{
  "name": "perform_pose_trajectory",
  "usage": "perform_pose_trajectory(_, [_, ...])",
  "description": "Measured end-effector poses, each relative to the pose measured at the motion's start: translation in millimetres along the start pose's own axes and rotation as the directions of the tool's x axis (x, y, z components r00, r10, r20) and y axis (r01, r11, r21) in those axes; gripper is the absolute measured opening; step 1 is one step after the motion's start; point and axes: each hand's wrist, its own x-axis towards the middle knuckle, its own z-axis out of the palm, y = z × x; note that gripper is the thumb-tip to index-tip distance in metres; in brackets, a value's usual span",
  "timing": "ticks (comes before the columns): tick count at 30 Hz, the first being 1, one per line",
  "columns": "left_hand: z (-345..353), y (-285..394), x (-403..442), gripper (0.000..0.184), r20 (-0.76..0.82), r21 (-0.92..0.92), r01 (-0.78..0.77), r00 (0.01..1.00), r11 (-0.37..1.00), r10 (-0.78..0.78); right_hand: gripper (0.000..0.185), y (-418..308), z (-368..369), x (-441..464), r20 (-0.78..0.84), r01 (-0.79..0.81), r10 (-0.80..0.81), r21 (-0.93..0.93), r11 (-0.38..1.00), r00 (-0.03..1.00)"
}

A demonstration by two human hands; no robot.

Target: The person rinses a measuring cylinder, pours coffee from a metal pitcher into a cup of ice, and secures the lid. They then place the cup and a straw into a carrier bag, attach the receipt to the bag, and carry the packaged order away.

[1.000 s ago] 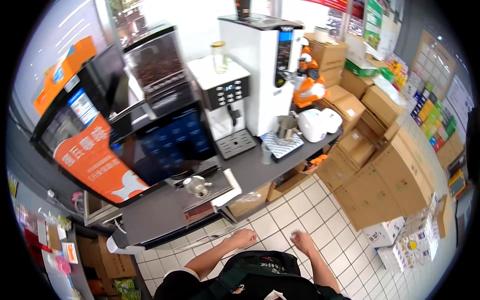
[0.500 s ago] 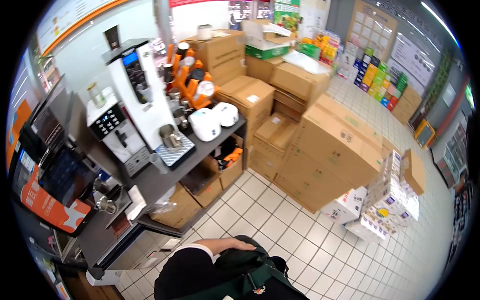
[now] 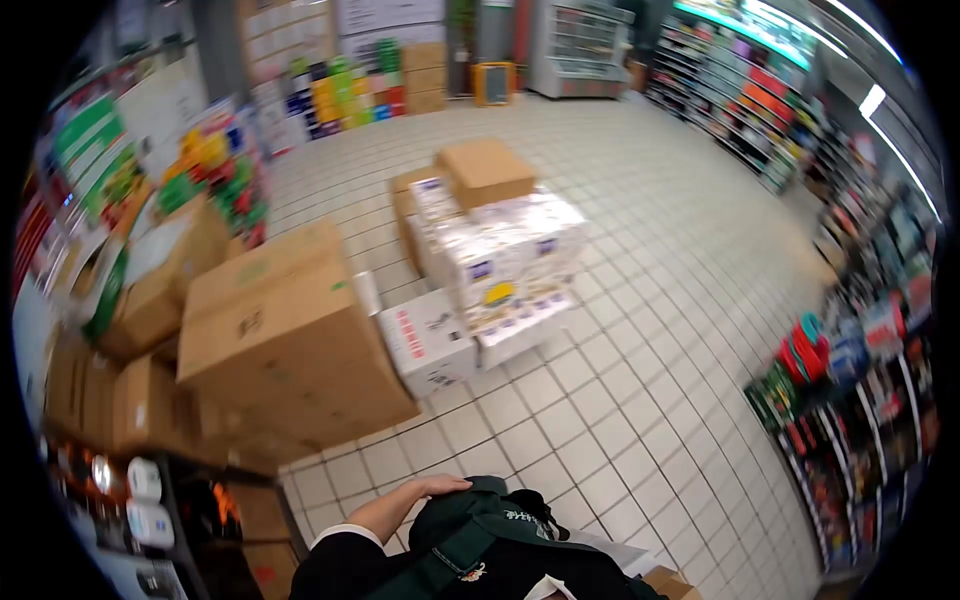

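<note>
My left hand (image 3: pixel 440 485) is at the bottom middle, reaching out from a black sleeve with a white cuff. Its fingers lie flat on dark green cloth (image 3: pixel 455 520) that looks like an apron, with a strap and white lettering. Nothing shows between the fingers, though their tips are partly hidden. My right hand is out of sight. Close by at the lower right are a white panel-like thing (image 3: pixel 610 550) and the corner of a brown cardboard box (image 3: pixel 668 582).
Large cardboard boxes (image 3: pixel 290 340) stand at left, beside a white carton (image 3: pixel 430 342) and wrapped white packs (image 3: pixel 515 250) topped by a small box (image 3: pixel 485 172). A counter end (image 3: pixel 185 535) is lower left. Stocked shelves (image 3: pixel 850 440) line the right, on a tiled floor (image 3: pixel 640 330).
My view has swung to the right: the coffee machines have left the picture, and the boxes and counter have shifted left. Shelves appear on the right. My left hand stays on the green cloth.
</note>
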Motion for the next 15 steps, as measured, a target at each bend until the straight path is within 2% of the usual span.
perform_pose_trajectory(1, [-10,60,6,0.065,0.101,0.125,0.175,0.977,0.977,-0.188,0.041,5,-12,3,-0.042,-0.016,0.017,0.030,0.999,0.999])
perform_pose_trajectory(2, [-17,113,21,0.068,0.162,0.281,0.323,0.912,0.904,-0.376,0.041,8,-23,4,-0.084,-0.029,0.035,0.065,0.997,0.996])
perform_pose_trajectory(3, [-21,128,63,0.066,0.152,0.507,0.249,0.917,0.825,-0.370,0.041,13,-32,3,-0.131,-0.040,0.054,0.108,0.993,0.990])
perform_pose_trajectory(4, [-25,144,105,0.066,0.197,0.594,0.212,0.897,0.776,-0.395,0.041,21,-39,0,-0.201,-0.050,0.081,0.155,0.987,0.976])
perform_pose_trajectory(6, [-9,209,167,0.063,0.245,0.887,-0.002,0.848,0.461,-0.470,0.042,34,-46,3,-0.357,-0.075,0.186,0.301,0.951,0.915])
perform_pose_trajectory(7, [-7,213,212,0.061,0.442,0.815,-0.251,0.852,0.522,-0.280,0.042,36,-47,1,-0.472,-0.079,0.327,0.470,0.879,0.819])
perform_pose_trajectory(8, [8,244,243,0.061,0.485,0.830,-0.312,0.813,0.461,-0.323,0.042,38,-50,-1,-0.507,-0.063,0.385,0.540,0.839,0.771])
perform_pose_trajectory(10, [58,315,293,0.056,0.607,0.745,-0.399,0.739,0.535,-0.294,0.042,37,-66,-8,-0.324,-0.096,0.584,0.813,0.574,0.744])
perform_pose_trajectory(11, [85,345,317,0.054,0.654,0.695,-0.421,0.707,0.583,-0.268,0.040,43,-71,-7,-0.367,-0.090,0.605,0.801,0.591,0.707])
perform_pose_trajectory(12, [110,369,340,0.054,0.668,0.700,-0.448,0.686,0.556,-0.288,0.040,42,-84,-2,-0.377,-0.061,0.620,0.821,0.568,0.688])
perform_pose_trajectory(13, [110,362,324,0.052,0.685,0.657,-0.471,0.698,0.589,-0.206,0.040,34,-63,-9,-0.393,-0.044,0.632,0.827,0.561,0.668])
perform_pose_trajectory(14, [133,380,345,0.051,0.703,0.624,-0.495,0.693,0.605,-0.159,0.041,33,-80,-2,-0.392,-0.016,0.661,0.853,0.522,0.640])
perform_pose_trajectory(15, [164,396,367,0.051,0.714,0.627,-0.511,0.679,0.587,-0.172,0.041,50,-104,7,-0.478,0.068,0.590,0.811,0.582,0.651])
